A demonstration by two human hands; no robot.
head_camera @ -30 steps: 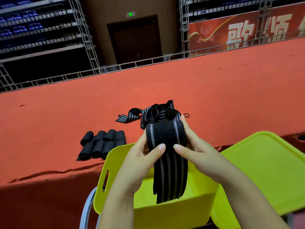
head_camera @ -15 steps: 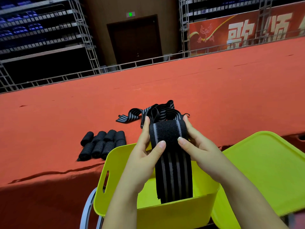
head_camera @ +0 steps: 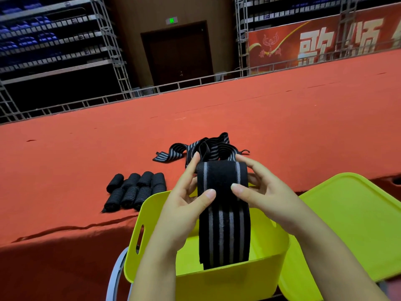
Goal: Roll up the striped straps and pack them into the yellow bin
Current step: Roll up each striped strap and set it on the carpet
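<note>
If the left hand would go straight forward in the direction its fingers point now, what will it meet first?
Probably the loose pile of striped straps on the red table, just beyond the left hand, which pinches the strap being rolled. Depth is unclear from this single view.

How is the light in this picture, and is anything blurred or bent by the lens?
Head view: the red-covered table and both hands are evenly lit, the far hall is dark; the striped strap over the yellow bin looks sharp; the railing runs tilted, probably from the wide lens; no strong glare shows.
</note>
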